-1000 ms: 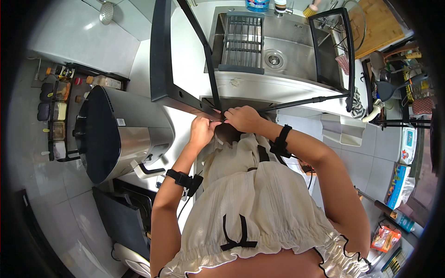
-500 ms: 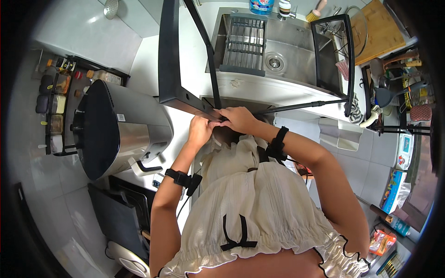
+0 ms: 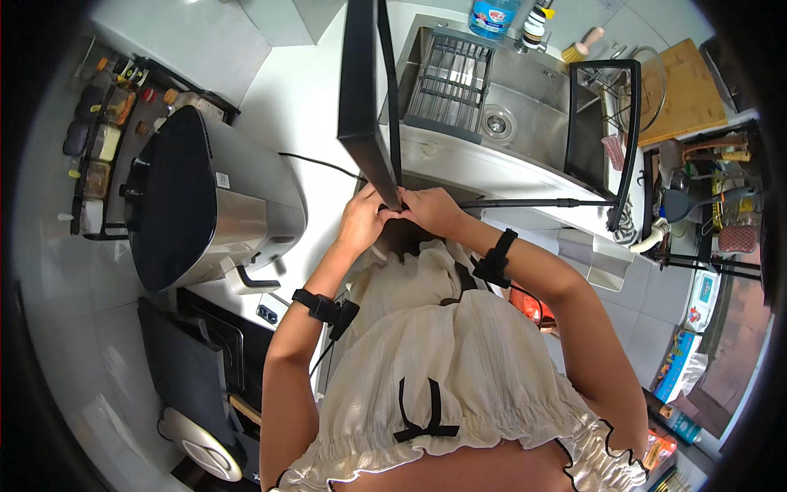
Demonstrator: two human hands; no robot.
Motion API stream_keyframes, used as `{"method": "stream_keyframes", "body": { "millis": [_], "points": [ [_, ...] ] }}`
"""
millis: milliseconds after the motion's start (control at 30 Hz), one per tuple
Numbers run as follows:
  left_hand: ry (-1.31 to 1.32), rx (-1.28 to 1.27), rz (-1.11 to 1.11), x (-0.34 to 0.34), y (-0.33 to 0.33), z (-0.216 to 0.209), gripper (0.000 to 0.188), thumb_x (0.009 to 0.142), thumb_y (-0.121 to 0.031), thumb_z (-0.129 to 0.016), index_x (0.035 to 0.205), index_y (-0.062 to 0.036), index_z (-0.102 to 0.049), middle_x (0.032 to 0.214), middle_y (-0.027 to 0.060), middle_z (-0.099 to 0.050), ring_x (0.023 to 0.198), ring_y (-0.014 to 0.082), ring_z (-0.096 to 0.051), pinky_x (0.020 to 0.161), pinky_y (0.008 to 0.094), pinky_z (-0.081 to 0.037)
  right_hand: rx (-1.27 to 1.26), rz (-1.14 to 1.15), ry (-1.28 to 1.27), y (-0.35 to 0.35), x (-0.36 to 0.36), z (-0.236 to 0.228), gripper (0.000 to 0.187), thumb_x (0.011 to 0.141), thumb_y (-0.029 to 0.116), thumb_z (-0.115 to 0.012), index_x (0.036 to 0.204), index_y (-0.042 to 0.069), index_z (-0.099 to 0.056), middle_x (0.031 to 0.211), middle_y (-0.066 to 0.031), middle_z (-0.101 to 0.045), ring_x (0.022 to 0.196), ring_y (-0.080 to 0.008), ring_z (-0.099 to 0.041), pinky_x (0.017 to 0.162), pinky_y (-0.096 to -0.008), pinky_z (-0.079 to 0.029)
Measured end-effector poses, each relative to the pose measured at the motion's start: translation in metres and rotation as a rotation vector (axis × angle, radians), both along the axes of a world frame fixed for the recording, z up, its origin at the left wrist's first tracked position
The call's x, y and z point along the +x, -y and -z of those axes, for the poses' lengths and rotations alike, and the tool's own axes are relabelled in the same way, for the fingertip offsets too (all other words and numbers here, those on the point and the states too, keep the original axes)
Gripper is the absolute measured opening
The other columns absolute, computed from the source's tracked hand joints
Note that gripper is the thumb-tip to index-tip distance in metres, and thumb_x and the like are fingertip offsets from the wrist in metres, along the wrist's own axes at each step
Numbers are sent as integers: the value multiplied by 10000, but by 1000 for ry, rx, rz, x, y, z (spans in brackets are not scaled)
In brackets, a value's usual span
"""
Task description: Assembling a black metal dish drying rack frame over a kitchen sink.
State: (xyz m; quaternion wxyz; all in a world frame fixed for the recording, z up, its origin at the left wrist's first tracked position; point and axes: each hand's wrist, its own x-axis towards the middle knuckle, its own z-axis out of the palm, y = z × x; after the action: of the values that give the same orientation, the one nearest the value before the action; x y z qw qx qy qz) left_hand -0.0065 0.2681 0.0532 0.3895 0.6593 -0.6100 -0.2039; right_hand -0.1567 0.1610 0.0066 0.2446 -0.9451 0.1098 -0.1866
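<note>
A black metal rack frame (image 3: 357, 98) rises in front of me, with a broad flat side leaning up beyond the picture's top. From its near corner a thin telescopic rod (image 3: 525, 203) runs right to an upright end loop (image 3: 630, 123). My left hand (image 3: 361, 221) closes around the broad side's lower end. Pressed against the same corner, my right hand (image 3: 436, 215) is closed with its fingertips meeting the left hand's. Whatever small part may sit between the fingertips is hidden. Both wrists wear black straps with cables.
Behind the frame is a steel sink (image 3: 533, 123) with a grey drying basket (image 3: 447, 82). An air fryer-like appliance (image 3: 246, 205) stands left on the white counter (image 3: 287, 107). A cutting board (image 3: 676, 90) and hanging utensils (image 3: 680, 172) are at right; a phone (image 3: 270, 310) lies near my left forearm.
The broad side of the frame has swung right and now shows more edge-on. My view has shifted slightly, and both hands stay at the same corner.
</note>
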Motion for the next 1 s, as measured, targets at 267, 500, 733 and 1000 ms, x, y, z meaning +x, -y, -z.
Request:
{"method": "stream_keyframes", "body": {
  "millis": [267,500,733,1000],
  "points": [
    [-165,73,-27,1,-6,-15,449,686,48,-670,1109,-50,-557,940,106,-582,773,271,-579,700,322,-482,56,-16,5,5,0,1,301,775,289,-637,905,41,-527,729,-105,-609,671,-304,-600,575,-389,-466],
    [-573,183,-99,30,-28,50,191,892,-15,-481,1072,-36,-543,889,52,-601,752,123,-531,687,242,-451,51,37,-71,-1,2,-8,307,766,304,-658,886,47,-540,742,-111,-613,702,-313,-605,592,-390,-465],
    [-931,444,-176,19,-24,62,199,916,-56,-466,1112,-50,-501,984,73,-633,878,161,-605,729,282,-502,102,116,-177,-3,4,-19,273,769,290,-671,872,53,-586,703,-120,-614,701,-323,-607,601,-397,-474],
    [-883,318,-272,2,-12,76,110,832,-71,-617,909,0,-648,766,55,-651,686,97,-615,602,241,-512,92,112,-207,0,4,-21,208,746,242,-699,851,78,-626,732,-119,-611,659,-323,-596,580,-397,-470]
  ]
}}
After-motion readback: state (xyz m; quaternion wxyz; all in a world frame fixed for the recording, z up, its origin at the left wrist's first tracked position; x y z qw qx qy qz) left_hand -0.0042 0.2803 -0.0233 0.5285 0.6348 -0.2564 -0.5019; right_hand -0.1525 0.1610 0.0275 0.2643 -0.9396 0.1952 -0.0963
